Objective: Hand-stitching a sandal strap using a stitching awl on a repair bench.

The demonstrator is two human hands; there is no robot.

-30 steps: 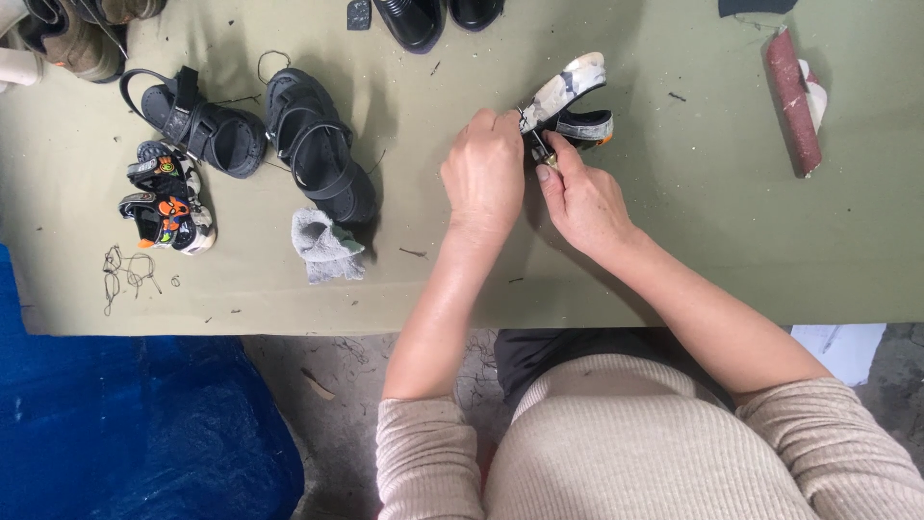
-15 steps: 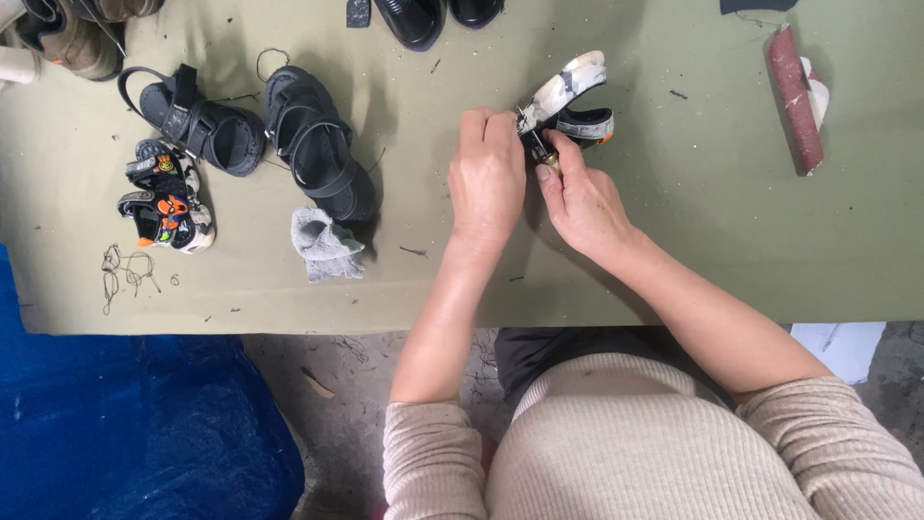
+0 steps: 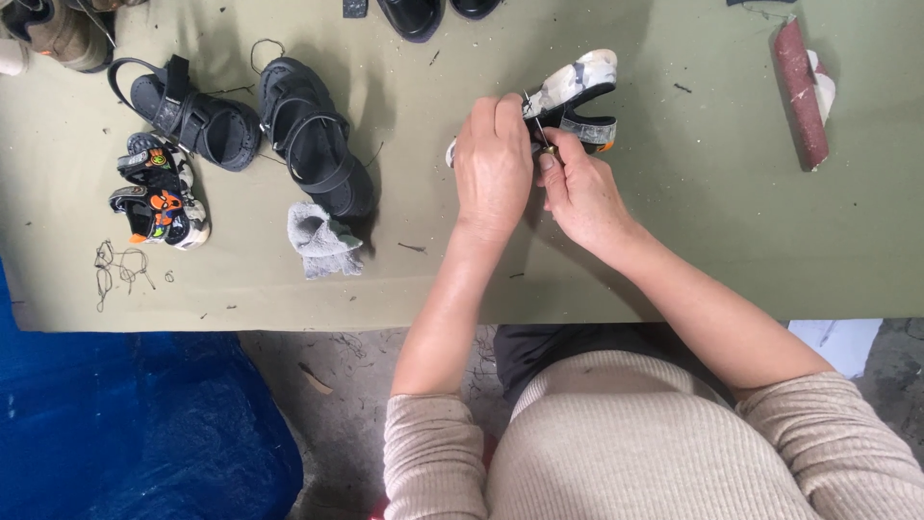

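Both hands grip a small sandal (image 3: 576, 96) on the worktop (image 3: 712, 221): left hand (image 3: 493, 164) wraps it, right hand (image 3: 577, 188) pinches a strap.

A small child's sandal (image 3: 576, 96) is held tipped on its side just above the olive-green worktop (image 3: 712, 221), pale scuffed sole turned up and away. Its dark straps face the person, with a patterned grey band and a spot of orange near the heel. Its near end is hidden behind fingers.

Beige ribbed knit sweater, sleeves pushed up past the elbows, bare forearms, dark trousers
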